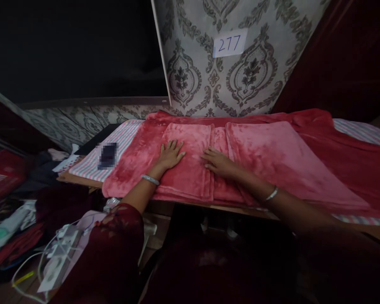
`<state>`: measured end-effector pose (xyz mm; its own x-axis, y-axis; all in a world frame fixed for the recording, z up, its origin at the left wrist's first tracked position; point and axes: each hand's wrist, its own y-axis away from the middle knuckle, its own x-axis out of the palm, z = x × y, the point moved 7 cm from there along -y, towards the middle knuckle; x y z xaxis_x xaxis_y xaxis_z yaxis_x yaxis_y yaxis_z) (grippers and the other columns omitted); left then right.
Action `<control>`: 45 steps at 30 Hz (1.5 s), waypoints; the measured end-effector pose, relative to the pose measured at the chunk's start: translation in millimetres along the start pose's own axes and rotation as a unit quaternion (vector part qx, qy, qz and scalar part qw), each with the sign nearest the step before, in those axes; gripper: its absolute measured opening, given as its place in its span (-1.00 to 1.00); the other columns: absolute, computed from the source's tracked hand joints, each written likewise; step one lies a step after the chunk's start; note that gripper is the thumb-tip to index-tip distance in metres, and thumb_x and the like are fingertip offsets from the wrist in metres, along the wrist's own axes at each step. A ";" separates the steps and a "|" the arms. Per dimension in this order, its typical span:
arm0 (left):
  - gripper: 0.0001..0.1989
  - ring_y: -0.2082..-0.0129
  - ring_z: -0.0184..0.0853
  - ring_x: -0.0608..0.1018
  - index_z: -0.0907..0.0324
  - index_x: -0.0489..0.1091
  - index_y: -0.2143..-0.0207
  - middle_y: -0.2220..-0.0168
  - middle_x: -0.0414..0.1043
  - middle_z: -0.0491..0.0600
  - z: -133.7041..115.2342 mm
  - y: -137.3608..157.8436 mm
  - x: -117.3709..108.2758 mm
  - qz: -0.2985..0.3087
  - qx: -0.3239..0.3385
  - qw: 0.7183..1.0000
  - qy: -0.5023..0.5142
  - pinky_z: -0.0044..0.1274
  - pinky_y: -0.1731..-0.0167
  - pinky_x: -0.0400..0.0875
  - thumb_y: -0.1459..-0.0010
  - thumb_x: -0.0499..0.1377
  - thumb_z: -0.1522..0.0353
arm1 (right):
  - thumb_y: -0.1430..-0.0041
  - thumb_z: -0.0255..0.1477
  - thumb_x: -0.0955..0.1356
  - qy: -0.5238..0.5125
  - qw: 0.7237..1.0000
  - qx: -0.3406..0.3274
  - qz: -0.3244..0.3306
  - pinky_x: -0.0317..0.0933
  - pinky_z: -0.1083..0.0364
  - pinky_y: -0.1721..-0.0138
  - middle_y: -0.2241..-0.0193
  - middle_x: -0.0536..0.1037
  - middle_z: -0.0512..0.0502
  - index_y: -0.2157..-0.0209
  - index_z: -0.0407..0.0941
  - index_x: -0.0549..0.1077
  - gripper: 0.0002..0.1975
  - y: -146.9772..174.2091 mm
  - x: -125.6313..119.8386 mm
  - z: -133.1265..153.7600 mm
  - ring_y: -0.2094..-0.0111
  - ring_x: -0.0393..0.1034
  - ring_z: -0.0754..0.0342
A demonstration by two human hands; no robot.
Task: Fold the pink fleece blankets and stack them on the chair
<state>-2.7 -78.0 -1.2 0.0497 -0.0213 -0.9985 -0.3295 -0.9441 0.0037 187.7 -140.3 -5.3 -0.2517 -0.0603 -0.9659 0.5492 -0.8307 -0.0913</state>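
Note:
A plush pink-red blanket lies across the table, with folded panels on the left and right and a narrow gap between them. My left hand rests flat on the left folded panel, fingers spread. Reaching in from the right, my right hand lies palm down near that panel's right edge, its fingers stretched out. Neither hand grips the cloth. Beneath the folded panels, a darker red layer of plush spreads out to the right.
A striped cloth covers the table under the blanket, and a dark blurred-out object lies on it at left. A large black screen hangs behind. Clothes and a power strip with cables are at lower left.

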 end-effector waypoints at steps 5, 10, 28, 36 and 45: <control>-0.34 -0.47 -0.16 -0.08 0.08 -0.08 -0.45 -0.49 -0.16 0.06 1.8 20.2 -13.3 0.034 0.033 0.998 0.041 -0.13 -0.38 -0.21 -0.40 -0.12 0.06 | -0.25 -0.59 0.19 -0.030 0.993 -0.113 -0.020 0.01 -0.14 -0.35 -0.31 0.30 -0.13 -0.21 -0.08 0.44 -0.47 38.9 -5.0 32.4 -0.35 0.11 -0.05; -0.36 -0.47 -0.14 -0.04 0.05 -0.01 -0.43 -0.48 -0.11 0.06 14.0 61.9 -20.2 0.017 0.009 0.999 0.025 -0.12 -0.38 -0.17 -0.39 -0.09 0.07 | -0.30 -0.57 0.19 -0.031 0.991 -0.129 -0.023 0.10 -0.14 -0.30 -0.21 0.43 -0.11 -0.16 -0.01 0.49 -0.51 47.1 -7.6 51.0 -0.25 0.29 -0.04; -0.31 -0.48 -0.08 -0.16 0.01 -0.05 -0.45 -0.50 -0.28 0.07 12.5 91.2 2.2 0.006 -0.017 1.000 0.004 -0.04 -0.37 -0.17 -0.36 -0.05 0.01 | -0.35 -0.39 0.20 -0.019 0.998 0.003 -0.063 0.19 -0.06 -0.23 -0.17 0.48 -0.21 -0.22 -0.13 0.43 -0.53 28.1 -34.3 55.2 -0.21 0.34 -0.11; -0.17 -0.48 -0.02 -0.17 0.01 -0.07 -0.45 -0.50 -0.28 0.11 18.0 92.0 4.9 0.007 -0.001 1.000 0.006 0.00 -0.35 -0.11 -0.25 0.04 -0.11 | -0.28 0.06 0.23 0.032 0.994 0.097 -0.034 -0.25 -0.24 -0.39 -0.43 -0.06 -0.37 -0.42 -0.28 0.05 -0.10 -9.4 17.2 32.7 -0.45 -0.30 -0.24; -0.19 -0.48 -0.04 -0.17 -0.01 -0.03 -0.44 -0.50 -0.28 0.09 18.5 92.2 5.3 -0.004 -0.003 0.999 0.033 0.01 -0.35 -0.14 -0.26 0.05 -0.08 | -0.31 0.04 0.21 0.051 0.993 0.107 -0.030 -0.22 -0.23 -0.39 -0.43 -0.07 -0.38 -0.42 -0.31 0.04 -0.11 -3.4 23.5 30.8 -0.45 -0.29 -0.24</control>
<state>-50.3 -159.0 -7.2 0.1150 -0.0354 -0.9927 -0.3238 -0.9461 -0.0038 155.4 -155.9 -20.3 -0.1907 0.0413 -0.9808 0.3516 -0.9300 -0.1076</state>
